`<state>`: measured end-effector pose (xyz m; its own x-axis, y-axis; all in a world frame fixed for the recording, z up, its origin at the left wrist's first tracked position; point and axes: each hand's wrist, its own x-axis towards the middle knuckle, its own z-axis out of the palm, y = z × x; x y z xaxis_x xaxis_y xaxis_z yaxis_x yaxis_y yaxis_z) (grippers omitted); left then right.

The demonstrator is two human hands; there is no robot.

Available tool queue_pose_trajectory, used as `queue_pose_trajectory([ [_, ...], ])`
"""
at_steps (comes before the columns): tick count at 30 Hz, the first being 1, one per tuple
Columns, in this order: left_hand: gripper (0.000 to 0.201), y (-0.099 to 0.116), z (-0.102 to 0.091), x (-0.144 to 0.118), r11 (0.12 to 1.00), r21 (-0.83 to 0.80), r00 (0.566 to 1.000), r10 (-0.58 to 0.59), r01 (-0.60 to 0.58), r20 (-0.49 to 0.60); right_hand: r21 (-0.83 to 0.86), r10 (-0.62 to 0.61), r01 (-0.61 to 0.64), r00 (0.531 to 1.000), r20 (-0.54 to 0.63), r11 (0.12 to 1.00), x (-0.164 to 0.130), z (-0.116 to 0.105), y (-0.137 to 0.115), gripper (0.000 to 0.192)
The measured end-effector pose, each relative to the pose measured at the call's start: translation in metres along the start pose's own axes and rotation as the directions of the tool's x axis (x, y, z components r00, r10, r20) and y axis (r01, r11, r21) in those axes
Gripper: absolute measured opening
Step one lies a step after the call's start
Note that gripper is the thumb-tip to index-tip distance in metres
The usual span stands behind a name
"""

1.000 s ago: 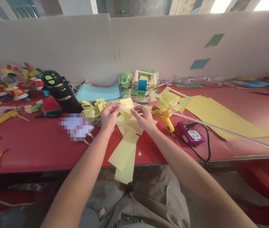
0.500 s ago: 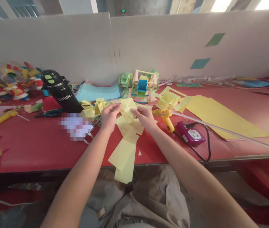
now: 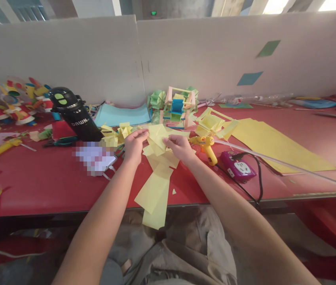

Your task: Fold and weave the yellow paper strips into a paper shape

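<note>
Since 1 second ago, both hands have sunk slightly and drawn closer, and the yellow paper piece (image 3: 157, 137) between them now sits folded lower. Left hand (image 3: 134, 144) pinches its left edge; right hand (image 3: 179, 145) pinches its right edge, so the piece hangs just above the red bench (image 3: 52, 182). Below it, 2 long yellow strips (image 3: 155, 194) lie over the bench's front edge. A yellow glue gun (image 3: 206, 147) lies just right of the right hand, a black bottle (image 3: 74, 114) well left.
</note>
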<state>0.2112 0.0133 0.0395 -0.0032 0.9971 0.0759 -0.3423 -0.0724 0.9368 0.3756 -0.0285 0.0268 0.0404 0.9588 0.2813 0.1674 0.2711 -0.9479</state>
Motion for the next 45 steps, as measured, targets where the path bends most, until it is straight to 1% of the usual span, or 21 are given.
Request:
queue_pose_trajectory([
  [3,0.031,0.001,0.0,-0.001,0.999,-0.019,0.999,-0.047,0.048,0.019,-0.01,-0.005,0.005,1.0,-0.005,1.0,-0.001,0.0,-0.001,0.056],
  [5,0.033,0.002,0.001,-0.002,0.998,-0.013,0.996,-0.068,0.069,0.06,0.004,0.002,-0.002,1.0,-0.017,1.0,-0.002,0.0,-0.002,0.055],
  [9,0.044,0.003,0.002,-0.005,0.998,0.048,0.991,-0.044,0.038,0.123,0.032,0.02,-0.019,0.999,-0.028,0.999,-0.002,-0.001,-0.001,0.052],
  [12,0.048,0.004,0.003,-0.007,0.999,0.039,0.987,-0.042,0.036,0.153,0.031,0.022,-0.02,0.999,-0.044,0.999,0.0,-0.001,0.001,0.05],
  [15,0.054,0.003,0.003,-0.008,0.997,0.062,0.986,-0.048,0.038,0.161,0.031,0.024,-0.023,0.999,-0.033,0.999,0.0,0.0,0.002,0.049],
  [18,0.061,0.0,0.004,-0.008,0.995,0.1,0.986,-0.029,0.013,0.161,0.012,0.02,-0.02,1.0,-0.007,1.0,-0.002,0.002,0.0,0.049],
  [21,0.057,-0.001,0.003,-0.007,0.995,0.095,0.988,-0.021,0.006,0.152,0.02,0.008,-0.008,1.0,0.004,1.0,-0.002,0.003,-0.001,0.051],
  [25,0.047,0.0,-0.001,-0.003,0.996,0.073,0.989,-0.055,0.046,0.135,0.023,0.012,-0.012,1.0,-0.001,1.0,-0.001,0.001,-0.001,0.051],
  [30,0.037,0.002,-0.005,0.0,0.997,0.036,0.982,-0.076,0.071,0.172,0.038,0.007,-0.007,1.0,0.011,0.999,0.0,-0.002,0.0,0.049],
  [35,0.035,0.004,-0.006,0.0,0.996,0.036,0.968,-0.094,0.088,0.231,0.095,0.028,-0.028,1.0,0.005,0.995,0.001,-0.003,0.003,0.042],
  [40,0.037,0.009,-0.008,0.001,0.991,0.037,0.939,-0.133,0.128,0.316,0.109,0.064,-0.061,0.997,-0.03,0.992,0.003,-0.005,0.006,0.038],
  [43,0.04,0.01,-0.009,0.002,0.99,0.026,0.94,-0.139,0.138,0.311,0.104,0.06,-0.057,0.998,-0.026,0.993,0.004,-0.004,0.008,0.038],
  [45,0.043,0.01,-0.009,0.001,0.993,0.04,0.943,-0.117,0.11,0.311,0.085,0.053,-0.051,0.998,-0.016,0.995,0.004,-0.004,0.009,0.039],
])
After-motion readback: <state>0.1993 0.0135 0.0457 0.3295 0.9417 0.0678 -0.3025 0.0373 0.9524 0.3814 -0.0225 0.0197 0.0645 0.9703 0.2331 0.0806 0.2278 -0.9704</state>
